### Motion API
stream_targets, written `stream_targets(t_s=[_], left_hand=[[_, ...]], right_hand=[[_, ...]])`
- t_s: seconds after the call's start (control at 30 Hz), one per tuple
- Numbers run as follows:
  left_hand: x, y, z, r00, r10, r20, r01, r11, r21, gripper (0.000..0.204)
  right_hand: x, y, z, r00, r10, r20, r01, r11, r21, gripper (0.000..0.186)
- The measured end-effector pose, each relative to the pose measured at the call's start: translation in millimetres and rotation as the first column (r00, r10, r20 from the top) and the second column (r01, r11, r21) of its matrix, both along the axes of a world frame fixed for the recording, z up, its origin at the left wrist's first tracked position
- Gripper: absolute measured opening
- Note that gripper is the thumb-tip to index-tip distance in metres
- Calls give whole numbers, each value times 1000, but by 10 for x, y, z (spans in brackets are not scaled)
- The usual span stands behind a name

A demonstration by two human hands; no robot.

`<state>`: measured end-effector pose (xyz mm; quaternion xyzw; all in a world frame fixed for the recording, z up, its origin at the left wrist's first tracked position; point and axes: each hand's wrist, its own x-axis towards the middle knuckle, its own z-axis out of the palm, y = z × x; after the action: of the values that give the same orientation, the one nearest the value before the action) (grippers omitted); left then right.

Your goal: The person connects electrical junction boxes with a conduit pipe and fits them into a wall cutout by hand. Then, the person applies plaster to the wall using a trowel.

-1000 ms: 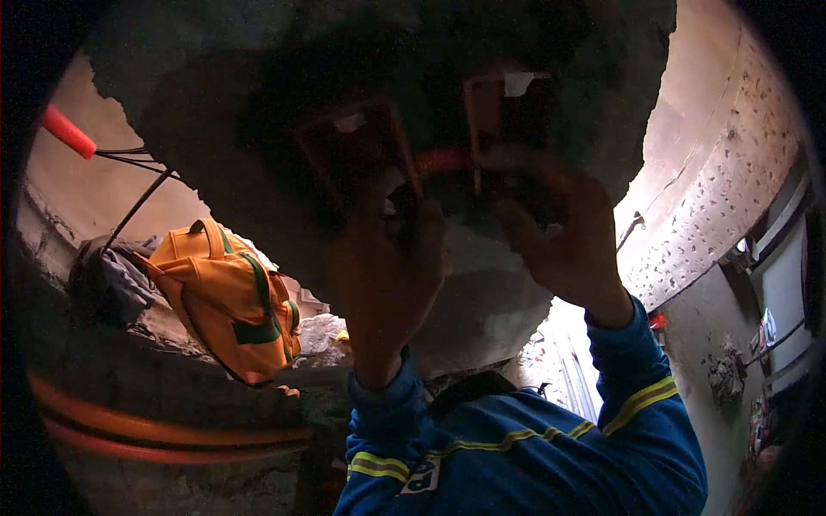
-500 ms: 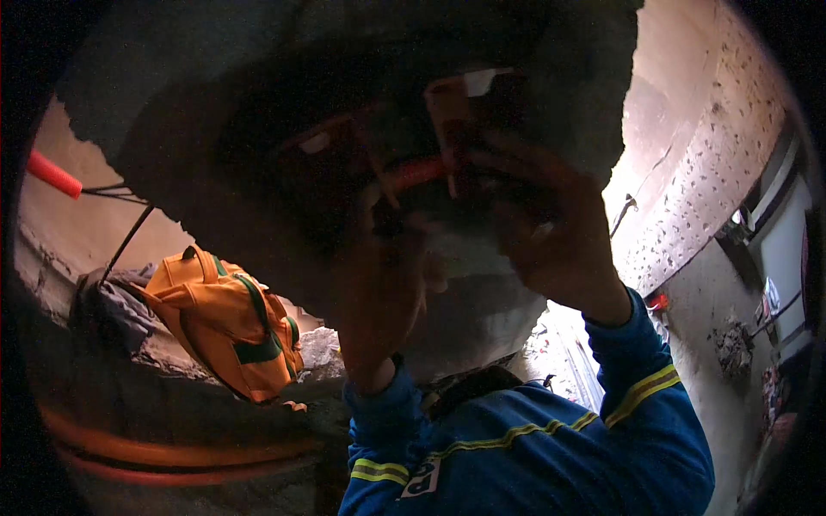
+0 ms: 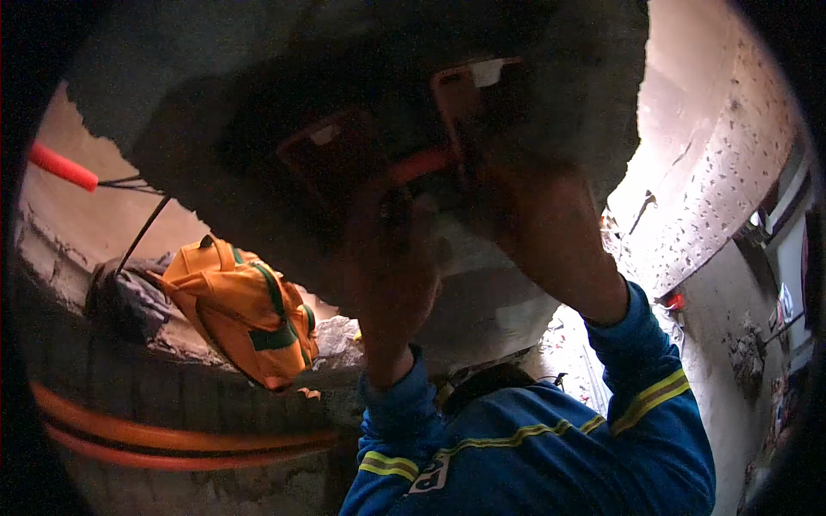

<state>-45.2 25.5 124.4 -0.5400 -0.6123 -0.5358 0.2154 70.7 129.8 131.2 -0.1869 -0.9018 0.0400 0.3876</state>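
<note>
Tube between two boxes, with both hands raised close by

Red and short, the tube [image 3: 422, 163] lies between two dark reddish boxes [image 3: 331, 159] on the shadowed far wall [image 3: 482, 314]. It runs from beside the left box to the long edge of the right box [image 3: 456, 90], so it appears to link them and perhaps to keep their spacing. Both boxes look tilted, though the fisheye view may add to that.

The left hand [image 3: 397, 258] is up just on the near side of the left box; the right hand [image 3: 525, 202] reaches in from the right, near the lower end of its box. They are apart from each other, one on each side, probably so that each serves its own end. Fingers are lost in the dark: I cannot tell whether either hand grips, touches or holds anything.

Blue sleeves [image 3: 632, 361] rise from the near edge, since the boxes seem to be set high. To the left, an orange bag [image 3: 237, 301] leans on a rough ledge [image 3: 198, 351] beside grey cloth [image 3: 142, 301], perhaps put there to be clear of the arms. Orange pipes [image 3: 189, 439] run along below it.
</note>
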Motion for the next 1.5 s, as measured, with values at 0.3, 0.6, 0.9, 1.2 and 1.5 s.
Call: stream_targets(t_s=[0.3, 0.6, 0.9, 1.2, 1.5], left_hand=[[36, -42, -13, 902, -43, 429, 109, 985, -130, 36], [-44, -97, 38, 971, -149, 188, 147, 989, 25, 36], [-127, 143, -202, 957, -246, 152, 230, 966, 113, 38], [101, 48, 23, 975, 82, 208, -66, 994, -83, 33], [25, 64, 23, 966, 33, 255, -30, 999, -16, 29]], right_hand=[[-11, 71, 142, 987, 20, -161, -16, 1000, 21, 21], [-70, -1, 236, 994, -90, -65, 95, 993, 68, 19], [-34, -21, 209, 977, -108, -182, 120, 991, 54, 17], [-3, 30, 169, 982, -19, -186, 10, 999, -50, 13], [-3, -24, 210, 996, -24, -90, 24, 1000, 0, 20]])
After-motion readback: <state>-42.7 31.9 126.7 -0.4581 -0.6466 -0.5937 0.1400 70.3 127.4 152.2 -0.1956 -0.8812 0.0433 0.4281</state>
